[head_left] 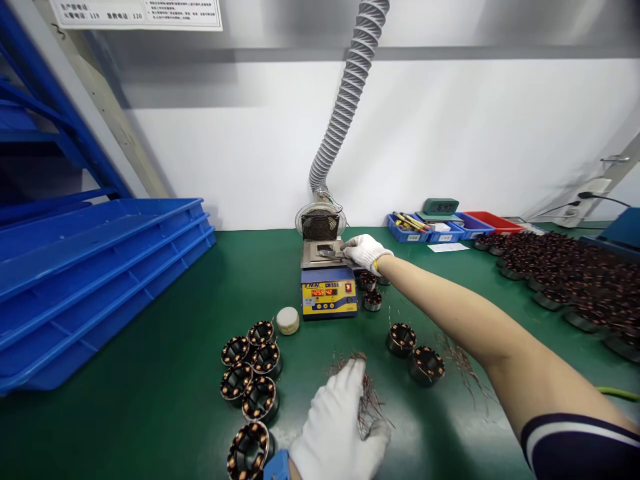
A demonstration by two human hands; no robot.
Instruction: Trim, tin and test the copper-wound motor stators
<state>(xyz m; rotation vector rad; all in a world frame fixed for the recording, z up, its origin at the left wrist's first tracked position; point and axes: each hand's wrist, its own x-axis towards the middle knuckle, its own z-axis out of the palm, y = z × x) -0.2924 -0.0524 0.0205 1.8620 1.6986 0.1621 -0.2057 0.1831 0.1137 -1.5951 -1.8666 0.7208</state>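
the right hand, in a white glove, is stretched far forward and rests on the top plate of the solder pot, a small blue and yellow unit with red digits lit on its front. its fingers are curled down at the edge of the pot's opening, next to a small grey piece there (too small to tell whether they grip it or only touch it). the left hand, also gloved, is low and near the body, folded over a wired stator that sits on the green desk. thin copper leads bristle out past the fingertips.

just left of that hand a cluster of stators stands close together, and a round white tin sits between the cluster and the pot. two more stators stand on the desk under the right forearm, and smaller ones are just right of the pot. behind the pot is a small fan with a ribbed grey hose rising from it. stacked blue trays fill the left side. small bins line the back wall, and rows of finished stators spread over the right.
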